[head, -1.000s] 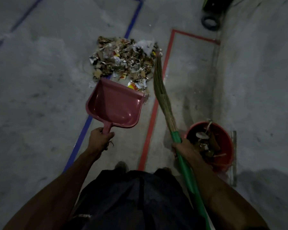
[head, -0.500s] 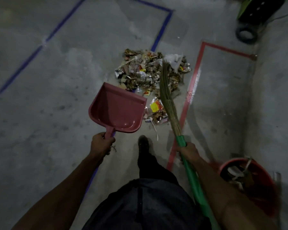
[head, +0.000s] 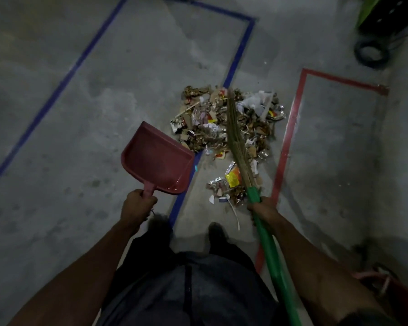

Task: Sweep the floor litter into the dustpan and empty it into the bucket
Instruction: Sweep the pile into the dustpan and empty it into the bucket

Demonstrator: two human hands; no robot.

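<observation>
While the grey concrete floor (head: 85,128) fills nearly the whole view, blue tape (head: 236,57) and red tape (head: 290,128) mark out boxes across it. Between those lines sits the litter pile (head: 212,123), paper scraps and foil wrappers, with a smaller scatter (head: 229,187) lying nearer the person's feet. Down in the bottom right corner, only the rim of the red bucket (head: 400,295) peeks in. Left hand (head: 137,205) is clamped around the handle of the pink dustpan (head: 156,158), pan mouth pointing at the pile, just beside it. Right hand (head: 263,208) is wrapped tight on the green handle of the broom (head: 236,137), whose bristles lie over the pile.
</observation>
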